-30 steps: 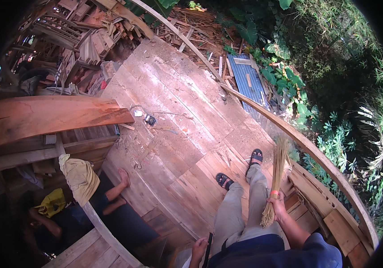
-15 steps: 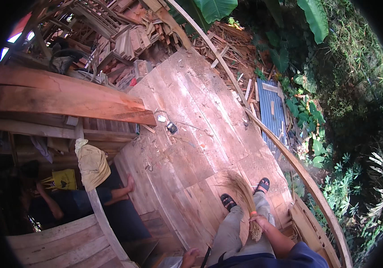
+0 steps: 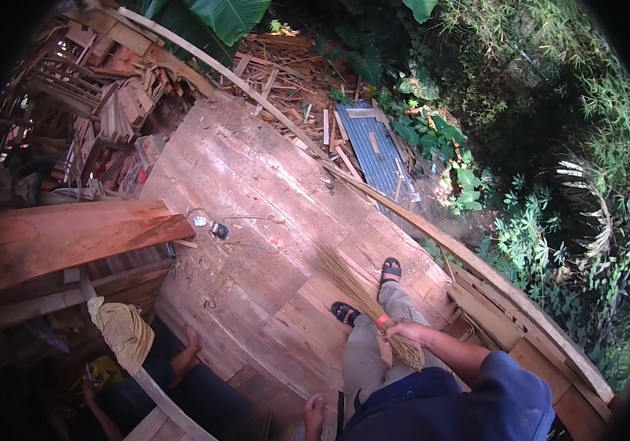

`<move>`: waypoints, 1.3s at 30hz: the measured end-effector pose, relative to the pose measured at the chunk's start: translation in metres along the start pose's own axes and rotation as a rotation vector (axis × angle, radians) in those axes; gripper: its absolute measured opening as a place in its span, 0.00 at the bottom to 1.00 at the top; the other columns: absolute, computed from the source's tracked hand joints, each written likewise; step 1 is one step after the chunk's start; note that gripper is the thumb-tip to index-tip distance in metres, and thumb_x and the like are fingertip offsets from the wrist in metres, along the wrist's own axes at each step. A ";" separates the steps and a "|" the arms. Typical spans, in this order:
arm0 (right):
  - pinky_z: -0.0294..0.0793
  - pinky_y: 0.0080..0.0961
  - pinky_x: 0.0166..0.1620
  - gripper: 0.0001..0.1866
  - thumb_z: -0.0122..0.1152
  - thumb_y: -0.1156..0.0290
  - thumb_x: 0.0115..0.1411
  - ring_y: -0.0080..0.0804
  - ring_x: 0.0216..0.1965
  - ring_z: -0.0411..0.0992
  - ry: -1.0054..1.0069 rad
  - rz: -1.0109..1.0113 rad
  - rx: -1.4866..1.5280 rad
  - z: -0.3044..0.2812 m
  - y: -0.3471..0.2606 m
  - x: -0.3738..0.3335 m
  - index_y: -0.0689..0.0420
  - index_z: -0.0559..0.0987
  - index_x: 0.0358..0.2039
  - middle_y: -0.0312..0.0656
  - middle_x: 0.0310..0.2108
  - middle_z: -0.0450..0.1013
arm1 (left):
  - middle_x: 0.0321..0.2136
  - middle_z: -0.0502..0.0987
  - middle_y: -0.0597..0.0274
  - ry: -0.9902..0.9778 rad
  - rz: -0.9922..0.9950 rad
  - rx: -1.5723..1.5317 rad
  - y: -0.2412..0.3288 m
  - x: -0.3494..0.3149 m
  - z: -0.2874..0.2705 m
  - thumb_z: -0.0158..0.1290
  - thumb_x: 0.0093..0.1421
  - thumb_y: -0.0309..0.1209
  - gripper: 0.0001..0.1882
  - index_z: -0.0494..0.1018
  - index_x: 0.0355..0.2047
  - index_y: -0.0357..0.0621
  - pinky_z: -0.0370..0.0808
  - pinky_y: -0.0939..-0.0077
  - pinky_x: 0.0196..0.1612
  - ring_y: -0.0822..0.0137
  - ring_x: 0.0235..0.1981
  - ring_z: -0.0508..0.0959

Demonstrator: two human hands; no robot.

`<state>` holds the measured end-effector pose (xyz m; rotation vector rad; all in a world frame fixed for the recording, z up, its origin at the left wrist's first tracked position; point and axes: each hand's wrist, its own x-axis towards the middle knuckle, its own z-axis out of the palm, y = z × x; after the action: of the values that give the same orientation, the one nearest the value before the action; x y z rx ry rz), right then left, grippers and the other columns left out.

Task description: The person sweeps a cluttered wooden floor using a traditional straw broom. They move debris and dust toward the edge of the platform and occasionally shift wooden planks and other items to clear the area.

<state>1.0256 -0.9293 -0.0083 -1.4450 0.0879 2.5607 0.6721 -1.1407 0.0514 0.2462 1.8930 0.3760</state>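
Observation:
My right hand [image 3: 407, 332] is wrapped round the bound end of a stick broom [image 3: 355, 287]. A red-orange band circles the broom beside my fingers, and its loose bristles fan out toward the plank floor ahead of my feet. My left hand [image 3: 315, 411] hangs low by my left leg with its fingers curled in, and nothing shows in them. Sandals [image 3: 344, 312] are on my feet, which stand on the wooden floor [image 3: 256, 191]. Bits of debris and a small dark object [image 3: 219, 230] lie on the boards ahead.
A curved wooden rail [image 3: 403, 209] edges the floor on the right, with plants beyond. A thick beam [image 3: 80, 239] juts in from the left. Below it, a yellowish cloth [image 3: 120, 331] drapes over a post, and another person's leg [image 3: 186, 353] shows. Scrap wood [image 3: 124, 103] is piled far left.
My view has swung rightward, so the floor and beam sit further left. The broom is still in my right hand, its bristles now slanting further to the left.

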 end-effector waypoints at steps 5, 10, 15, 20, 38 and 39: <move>0.76 0.39 0.29 0.30 0.66 0.69 0.44 0.42 0.29 0.75 0.319 -0.192 -0.091 -0.088 0.011 0.106 0.63 0.68 0.48 0.49 0.35 0.73 | 0.39 0.77 0.58 -0.003 0.028 0.112 0.028 -0.011 -0.009 0.52 0.64 0.36 0.17 0.71 0.48 0.39 0.75 0.73 0.40 0.67 0.37 0.77; 0.74 0.34 0.38 0.27 0.66 0.68 0.44 0.38 0.36 0.74 0.760 -0.199 -0.203 -0.094 0.011 0.020 0.62 0.71 0.45 0.47 0.37 0.73 | 0.37 0.77 0.59 -0.011 -0.013 0.074 0.033 -0.014 0.000 0.52 0.64 0.35 0.17 0.71 0.48 0.36 0.75 0.75 0.42 0.68 0.36 0.78; 0.73 0.32 0.42 0.35 0.67 0.64 0.42 0.37 0.42 0.73 0.361 -0.151 -0.443 -0.095 0.017 -0.069 0.63 0.69 0.51 0.49 0.42 0.73 | 0.36 0.77 0.61 -0.080 -0.086 0.191 0.056 -0.008 0.028 0.52 0.63 0.34 0.16 0.72 0.47 0.36 0.75 0.77 0.41 0.70 0.37 0.78; 0.71 0.33 0.46 0.32 0.67 0.64 0.43 0.39 0.43 0.73 0.250 -0.046 -0.281 -0.102 0.023 -0.032 0.63 0.71 0.50 0.50 0.41 0.73 | 0.37 0.77 0.63 -0.093 -0.012 0.268 0.073 0.009 0.033 0.53 0.63 0.34 0.16 0.72 0.48 0.37 0.73 0.79 0.41 0.72 0.36 0.76; 0.75 0.40 0.25 0.18 0.64 0.70 0.46 0.39 0.23 0.74 -0.046 0.070 0.325 -0.102 0.017 -0.003 0.63 0.72 0.38 0.46 0.30 0.72 | 0.35 0.77 0.64 -0.028 -0.021 0.182 0.122 -0.012 0.048 0.55 0.60 0.30 0.13 0.73 0.44 0.38 0.72 0.80 0.39 0.74 0.35 0.74; 0.75 0.41 0.23 0.18 0.63 0.70 0.46 0.40 0.22 0.74 -0.032 0.093 0.412 -0.103 0.020 0.005 0.63 0.72 0.37 0.46 0.29 0.72 | 0.35 0.77 0.63 -0.014 -0.023 0.203 0.123 -0.012 0.047 0.55 0.60 0.31 0.13 0.74 0.44 0.38 0.72 0.79 0.39 0.74 0.35 0.75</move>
<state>1.1055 -0.9634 -0.0665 -1.2648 0.6490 2.4405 0.7188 -1.0244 0.0937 0.3612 1.9201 0.1661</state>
